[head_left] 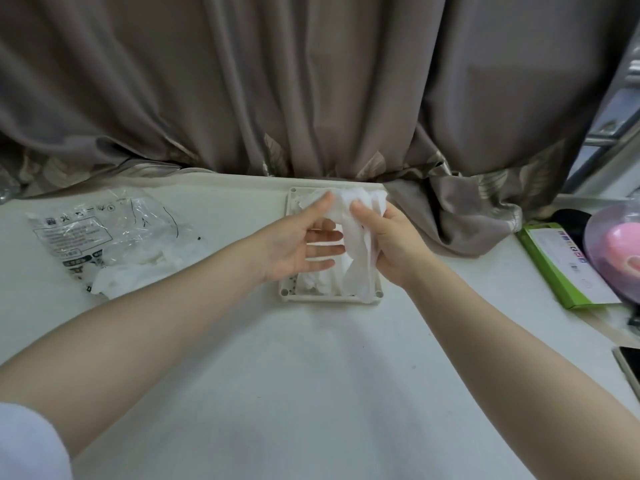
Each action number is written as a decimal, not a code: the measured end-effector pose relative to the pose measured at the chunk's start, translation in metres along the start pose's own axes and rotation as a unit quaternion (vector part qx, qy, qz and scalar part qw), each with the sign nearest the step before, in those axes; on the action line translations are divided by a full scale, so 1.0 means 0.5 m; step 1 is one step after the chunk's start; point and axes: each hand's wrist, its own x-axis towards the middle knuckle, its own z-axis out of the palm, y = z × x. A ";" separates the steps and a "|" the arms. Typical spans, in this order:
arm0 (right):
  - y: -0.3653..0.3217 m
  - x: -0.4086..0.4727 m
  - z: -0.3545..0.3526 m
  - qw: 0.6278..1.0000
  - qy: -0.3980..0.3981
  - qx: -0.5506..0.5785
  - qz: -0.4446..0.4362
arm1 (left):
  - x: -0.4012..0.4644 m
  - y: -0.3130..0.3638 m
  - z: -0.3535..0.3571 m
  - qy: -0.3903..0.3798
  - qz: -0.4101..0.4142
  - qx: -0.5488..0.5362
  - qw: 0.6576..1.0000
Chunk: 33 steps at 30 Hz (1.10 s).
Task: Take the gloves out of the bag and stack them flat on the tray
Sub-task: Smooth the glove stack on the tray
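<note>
Nearest the camera, two bare forearms reached forward over the white table (pixel 311 393), a white sleeve (pixel 27 445) showing at the left elbow. The left hand (pixel 294 244) hovered palm-right over the tray (pixel 325 298), its fingers (pixel 322 250) straight and spread, their tips touching the side of a thin white glove (pixel 356 258), while the thumb lay along the upper fold of it. The right hand (pixel 391 244) gripped that same glove, thumb curled over its front and the other fingers wrapped behind, so the film hung crumpled between the two hands and drooped toward the tray's near edge. Below the fingertips, more gloves (pixel 318 282) lay inside the square, pale tray, and a further bunch (pixel 349 195) of white film rose past the thumbs at the tray's far rim; whether that bunch belonged to the held glove could not be told. Well to the left of the left hand's fingers, a clear printed bag (pixel 86 230) lay flat on the table, with white gloves still bunched (pixel 138 268) at its near, open end. Well to the right of the right hand, a green box (pixel 568 265) sat by a translucent dome with something pink (pixel 620 251) inside, and a phone's edge (pixel 628 368) showed nearer. Beyond the fingers, a grey-brown curtain (pixel 311 81) hung to the table's far edge, its leaf-patterned hem pooled just past the tray.
</note>
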 end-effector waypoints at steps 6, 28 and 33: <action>0.009 0.005 -0.003 0.999 0.039 -0.014 0.028 | 0.019 0.006 0.006 -0.014 0.108 0.073 0.991; 0.096 0.157 -0.137 0.982 0.061 -0.121 0.134 | 0.203 -0.054 -0.071 0.091 0.091 0.237 0.963; 0.112 0.242 -0.137 0.963 0.102 -0.228 0.098 | 0.265 -0.051 -0.107 0.099 0.133 0.455 0.875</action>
